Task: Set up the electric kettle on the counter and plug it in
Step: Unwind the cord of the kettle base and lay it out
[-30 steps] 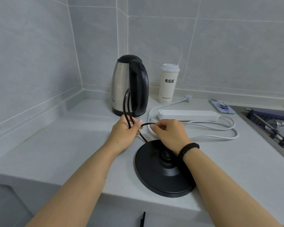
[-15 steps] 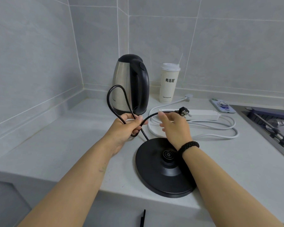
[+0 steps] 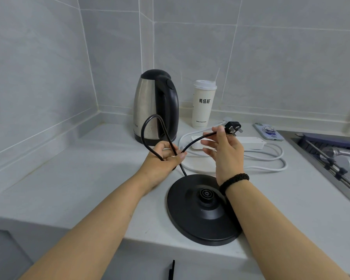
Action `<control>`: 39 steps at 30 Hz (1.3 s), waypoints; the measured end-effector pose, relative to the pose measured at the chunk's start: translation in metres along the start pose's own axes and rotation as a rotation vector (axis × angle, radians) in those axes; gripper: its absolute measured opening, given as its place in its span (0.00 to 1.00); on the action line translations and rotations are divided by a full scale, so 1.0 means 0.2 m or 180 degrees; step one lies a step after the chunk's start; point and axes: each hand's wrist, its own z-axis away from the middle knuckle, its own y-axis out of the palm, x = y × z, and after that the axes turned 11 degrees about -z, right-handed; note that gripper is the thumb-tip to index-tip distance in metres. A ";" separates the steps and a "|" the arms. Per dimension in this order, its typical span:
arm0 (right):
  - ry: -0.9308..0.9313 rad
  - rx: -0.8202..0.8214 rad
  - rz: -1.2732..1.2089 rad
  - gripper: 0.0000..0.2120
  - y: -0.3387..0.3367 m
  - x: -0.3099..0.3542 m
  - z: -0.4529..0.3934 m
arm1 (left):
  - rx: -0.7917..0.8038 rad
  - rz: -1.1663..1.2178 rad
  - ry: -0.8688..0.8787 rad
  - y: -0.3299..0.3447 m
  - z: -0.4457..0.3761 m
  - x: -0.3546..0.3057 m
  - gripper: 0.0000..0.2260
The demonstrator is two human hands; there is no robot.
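Counter (image 3: 73, 178), plug (image 3: 233, 126) raised since, cord (image 3: 150, 126) unlooping

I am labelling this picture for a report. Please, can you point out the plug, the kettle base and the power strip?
plug (image 3: 233, 126): head view, on its black body.
kettle base (image 3: 192, 221): head view, on its flat top.
power strip (image 3: 251, 142): head view, on its white casing.

Sink (image 3: 331, 158) cut by right edge; base (image 3: 200, 215) partly behind right forearm.
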 end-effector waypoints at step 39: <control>-0.0328 -0.0340 0.2914 0.06 -0.82 0.37 0.11 | 0.0666 -0.3106 -0.0280 -0.07 0.35 -0.16 0.54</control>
